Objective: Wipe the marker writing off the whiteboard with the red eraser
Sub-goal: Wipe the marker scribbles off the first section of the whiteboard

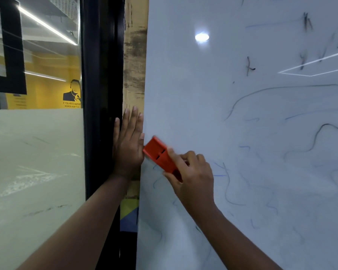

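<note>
The whiteboard (183, 84) fills the right of the view, upright, with its left edge near the middle. Thin black and blue marker strokes (281, 90) and faint smears cover its right and lower parts. My right hand (191, 172) grips the red eraser (159, 154) and presses it flat on the board close to the left edge. My left hand (128, 141) lies flat with fingers together against the board's left edge and the wooden strip behind it, almost touching the eraser's end.
A worn wooden strip (134, 55) and a black door frame (101, 75) stand left of the board. Further left is a glass panel (35, 152), frosted below, with a yellow wall seen through its top part.
</note>
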Tool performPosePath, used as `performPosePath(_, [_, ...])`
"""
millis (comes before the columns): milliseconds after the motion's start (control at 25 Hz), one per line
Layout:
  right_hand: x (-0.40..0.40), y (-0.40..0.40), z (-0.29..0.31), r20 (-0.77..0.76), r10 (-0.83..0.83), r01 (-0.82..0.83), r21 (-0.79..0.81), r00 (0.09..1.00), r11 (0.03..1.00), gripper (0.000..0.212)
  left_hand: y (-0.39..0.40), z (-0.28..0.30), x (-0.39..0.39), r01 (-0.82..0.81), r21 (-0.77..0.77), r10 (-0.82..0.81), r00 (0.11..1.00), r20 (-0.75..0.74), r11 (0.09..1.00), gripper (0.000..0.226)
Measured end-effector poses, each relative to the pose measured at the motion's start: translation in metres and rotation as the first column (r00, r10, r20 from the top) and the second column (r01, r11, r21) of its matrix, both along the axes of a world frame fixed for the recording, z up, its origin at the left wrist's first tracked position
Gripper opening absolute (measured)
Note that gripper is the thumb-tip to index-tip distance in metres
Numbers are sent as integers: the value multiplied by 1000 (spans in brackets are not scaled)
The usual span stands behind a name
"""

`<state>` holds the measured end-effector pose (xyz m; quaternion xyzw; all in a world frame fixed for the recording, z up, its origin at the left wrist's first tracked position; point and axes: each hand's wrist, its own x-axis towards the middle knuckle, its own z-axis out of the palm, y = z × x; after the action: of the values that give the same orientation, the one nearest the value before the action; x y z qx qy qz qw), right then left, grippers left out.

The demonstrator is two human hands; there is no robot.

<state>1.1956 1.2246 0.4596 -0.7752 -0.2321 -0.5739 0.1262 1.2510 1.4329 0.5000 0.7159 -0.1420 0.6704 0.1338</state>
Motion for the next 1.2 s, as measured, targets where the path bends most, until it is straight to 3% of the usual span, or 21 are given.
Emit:
performPosePath(120, [-1, -26, 9, 19, -38, 39, -74, 999, 997, 72, 0, -5, 0, -13, 5, 13, 1000, -4, 1000, 55])
performPosePath(280, [-3, -77, 39, -85, -110, 126, 220, 990, 967, 70, 1, -11, -1, -14, 1, 14, 1000, -20, 1000, 54])
performPosePath(520, [-4, -75, 35, -137, -40, 90, 380, 990, 921, 68, 0, -26, -2, -1, -4, 1, 1000, -16, 1000, 54])
performPosePath(600, [-3, -49, 22, -134, -23, 59, 266, 991, 962, 69, -1, -26, -2, -4, -7, 4, 1000, -9, 1000, 54])
performPosePath(760, [-5, -21, -37, -63, -23, 14, -139, 998, 990, 70, -1, -28, -1, 4, 1, -4, 1000, -10, 1000, 55])
performPosePath(960, [-5, -39, -24, -8, -42, 38, -269, 999, 962, 68, -1, -27, -3, -3, -4, 3, 1000, -14, 1000, 54])
performPosePath(1040, [-4, -53, 2, 10, -49, 50, -187, 999, 981, 63, -1, -27, -3, 3, -6, -3, 1000, -15, 1000, 54])
performPosePath(1200, [-6, -84, 18, -90, -68, 87, 220, 994, 972, 66, -1, -28, -4, -3, 7, 3, 1000, -16, 1000, 55])
